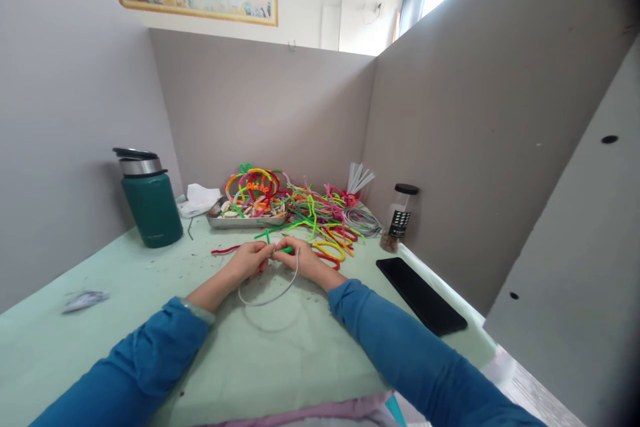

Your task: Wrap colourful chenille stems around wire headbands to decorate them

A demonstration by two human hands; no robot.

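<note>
My left hand [253, 260] and my right hand [301, 258] meet above the middle of the table. Both are closed, with fingertips pinched close together. Between them is a green pipe cleaner [268, 237], one end of which sticks up over the fingers. A thin pale headband [273, 302] curves down toward me from the hands, its two ends running up to the fingers. Where the green stem meets the band is hidden by my fingers. Just behind the hands lie a red pipe cleaner [225, 250] on the left and yellow loops [334, 251] on the right.
Finished colourful hoops [253, 187] rest on a metal tray [245, 222] of small pieces. Beside it spreads a pipe cleaner pile [315, 203] and coiled grey bands [364, 221]. A green bottle [151, 207] stands left; a jar [399, 217] and black phone [421, 295] are right.
</note>
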